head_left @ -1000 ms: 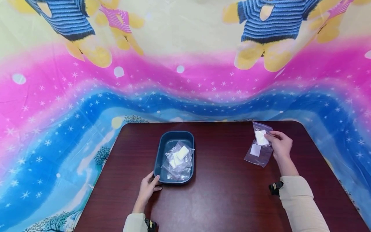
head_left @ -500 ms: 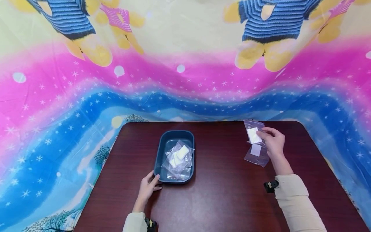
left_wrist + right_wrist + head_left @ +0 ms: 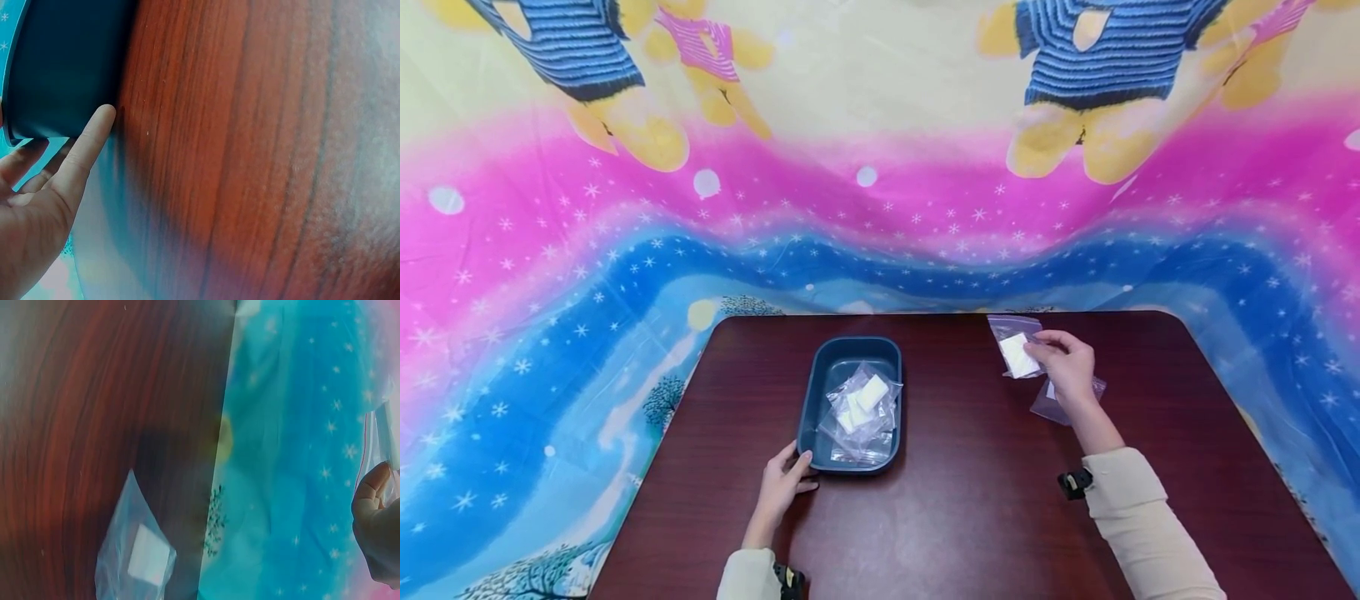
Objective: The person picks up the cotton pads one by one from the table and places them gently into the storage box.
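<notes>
On the right, my right hand (image 3: 1071,367) pinches a clear zip-lock bag (image 3: 1018,356) with a white square piece inside, raised over the far part of the table. Behind and below that hand another such bag (image 3: 1054,410) lies on the wood, partly covered in the head view; the right wrist view shows this bag (image 3: 149,556) in full white-and-clear outline. My left hand (image 3: 780,490) grips the near left corner of a dark blue tray (image 3: 807,408), fingers against its outer wall (image 3: 69,69). Several similar bags (image 3: 859,408) lie heaped inside the tray.
The dark red-brown wooden table (image 3: 970,500) has rounded far corners. A printed cloth (image 3: 880,217) in pink and blue hangs right behind its far edge and along both sides. Black wrist cameras (image 3: 1075,483) sit at both cuffs.
My right hand has carried its bag leftward, away from the bag on the table, which stays in place. The left hand and tray have stayed still.
</notes>
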### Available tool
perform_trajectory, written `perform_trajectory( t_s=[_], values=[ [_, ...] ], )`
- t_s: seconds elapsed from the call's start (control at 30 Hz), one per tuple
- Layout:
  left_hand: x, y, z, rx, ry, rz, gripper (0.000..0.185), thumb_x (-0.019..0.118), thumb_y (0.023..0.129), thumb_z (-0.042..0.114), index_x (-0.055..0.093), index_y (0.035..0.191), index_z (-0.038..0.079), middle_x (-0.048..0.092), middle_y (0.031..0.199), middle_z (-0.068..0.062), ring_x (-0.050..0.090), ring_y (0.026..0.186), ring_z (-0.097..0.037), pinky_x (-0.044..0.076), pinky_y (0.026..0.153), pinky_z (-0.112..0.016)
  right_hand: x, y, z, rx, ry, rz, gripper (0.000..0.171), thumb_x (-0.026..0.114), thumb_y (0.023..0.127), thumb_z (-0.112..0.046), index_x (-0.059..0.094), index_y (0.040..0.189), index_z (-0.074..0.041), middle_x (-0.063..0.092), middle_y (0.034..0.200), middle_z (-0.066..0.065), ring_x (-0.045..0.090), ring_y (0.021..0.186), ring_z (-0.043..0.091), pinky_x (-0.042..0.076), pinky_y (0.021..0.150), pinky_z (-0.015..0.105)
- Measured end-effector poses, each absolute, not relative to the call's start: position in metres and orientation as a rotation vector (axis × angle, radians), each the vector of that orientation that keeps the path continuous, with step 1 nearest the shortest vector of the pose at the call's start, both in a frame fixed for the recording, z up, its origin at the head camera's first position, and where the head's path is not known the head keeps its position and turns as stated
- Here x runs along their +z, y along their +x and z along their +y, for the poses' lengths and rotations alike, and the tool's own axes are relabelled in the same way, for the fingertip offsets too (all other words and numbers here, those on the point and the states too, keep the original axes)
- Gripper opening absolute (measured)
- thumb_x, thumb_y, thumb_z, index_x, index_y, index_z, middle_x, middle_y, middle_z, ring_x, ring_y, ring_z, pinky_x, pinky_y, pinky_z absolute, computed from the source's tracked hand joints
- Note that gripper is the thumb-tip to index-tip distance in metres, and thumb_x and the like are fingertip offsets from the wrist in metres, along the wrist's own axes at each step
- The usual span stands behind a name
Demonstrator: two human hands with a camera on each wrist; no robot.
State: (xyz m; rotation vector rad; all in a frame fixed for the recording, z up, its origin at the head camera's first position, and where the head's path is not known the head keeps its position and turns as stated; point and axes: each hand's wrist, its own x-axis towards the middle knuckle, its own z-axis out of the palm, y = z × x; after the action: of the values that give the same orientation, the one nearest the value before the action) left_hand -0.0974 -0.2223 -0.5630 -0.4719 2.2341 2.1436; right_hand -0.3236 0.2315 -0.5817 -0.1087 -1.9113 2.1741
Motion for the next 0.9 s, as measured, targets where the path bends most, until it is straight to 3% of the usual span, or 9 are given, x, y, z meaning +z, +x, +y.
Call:
perform_trajectory(
  t_s=[0.13,0.27,0.4,0.6,0.9],
  values=[
    [-0.563,-0.098,-0.223,2.136,-0.45,2.254,0.05,0.051,0.094,0.011,0.033,0.135,-0.011,0.05,0.113,-0.038,0.061,0.086,-0.037,0.056,0.066,-0.044,-0.516,-0.282,0.193,2.181,-0.149,-1.991,0.022,0.077,0.071,-0.004,0.068,0.091,-0.003,0.066,0.084,0.002,0.062,0.072,0.009,0.053,0.055,0.019],
    [-0.564,-0.098,-0.223,2.139,-0.455,2.245,0.05,0.051,0.093,0.011,0.033,0.135,-0.01,0.05,0.114,-0.037,0.061,0.086,-0.036,0.056,0.066,-0.044,-0.466,-0.251,0.162,2.144,-0.183,-2.07,0.02,0.07,0.074,0.005,0.063,0.093,0.008,0.063,0.076,-0.002,0.06,0.068,0.004,0.051,0.055,0.016],
    [-0.564,-0.097,-0.224,2.136,-0.442,2.249,0.052,0.053,0.093,0.015,0.034,0.135,-0.01,0.049,0.115,-0.037,0.061,0.087,-0.036,0.056,0.067,-0.043,-0.458,-0.247,0.146,2.171,-0.224,-2.071,0.026,0.068,0.075,0.009,0.059,0.098,0.015,0.062,0.073,-0.004,0.059,0.066,0.002,0.051,0.056,0.015],
    [-0.563,-0.095,-0.224,2.137,-0.426,2.259,0.053,0.053,0.093,0.016,0.033,0.135,-0.011,0.048,0.115,-0.038,0.061,0.088,-0.036,0.056,0.066,-0.043,-0.464,-0.248,0.125,2.162,-0.212,-2.066,0.024,0.069,0.074,0.008,0.06,0.096,0.011,0.06,0.072,-0.005,0.059,0.066,0.004,0.052,0.055,0.016],
    [-0.563,-0.095,-0.223,2.132,-0.425,2.256,0.052,0.052,0.093,0.014,0.033,0.135,-0.011,0.048,0.115,-0.038,0.061,0.088,-0.037,0.056,0.066,-0.043,-0.465,-0.244,0.097,2.222,-0.149,-2.055,0.026,0.069,0.073,0.009,0.061,0.097,0.013,0.063,0.077,0.007,0.059,0.065,0.005,0.053,0.055,0.019]
  ],
)
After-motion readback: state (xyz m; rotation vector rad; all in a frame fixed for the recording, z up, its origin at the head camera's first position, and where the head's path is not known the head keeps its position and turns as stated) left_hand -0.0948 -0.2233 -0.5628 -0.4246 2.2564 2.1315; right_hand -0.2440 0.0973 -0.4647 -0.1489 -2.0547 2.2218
